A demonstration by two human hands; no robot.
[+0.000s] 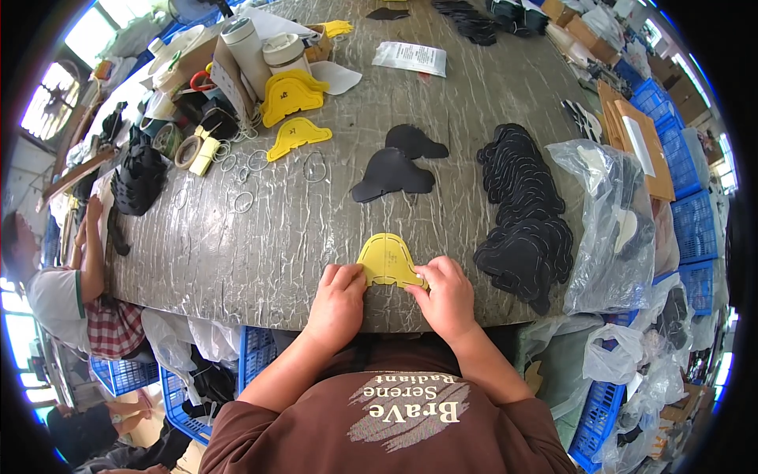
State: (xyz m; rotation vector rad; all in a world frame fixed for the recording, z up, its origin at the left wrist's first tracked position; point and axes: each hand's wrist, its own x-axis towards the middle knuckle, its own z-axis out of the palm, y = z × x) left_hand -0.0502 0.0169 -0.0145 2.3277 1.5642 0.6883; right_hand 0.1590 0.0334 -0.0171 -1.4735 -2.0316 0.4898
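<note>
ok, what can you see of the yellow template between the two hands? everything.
The yellow template is a thin, flat, bell-shaped piece, likely stiff plastic or card. Its domed end points away from the person, its sides flare outward, and its near edge is notched. Narrow slits follow the border; a line runs down the middle, beside faint markings. It is at the table's near side. The left hand touches its left side; the right hand's thumb and fingers grip its right corner.

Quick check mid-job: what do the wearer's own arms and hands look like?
The left hand and right hand are ungloved. The forearms are bare, with no watch visible. Short, dark brown sleeves match the shirt, whose front has pale lettering and a pale brushstroke-like patch.
</note>
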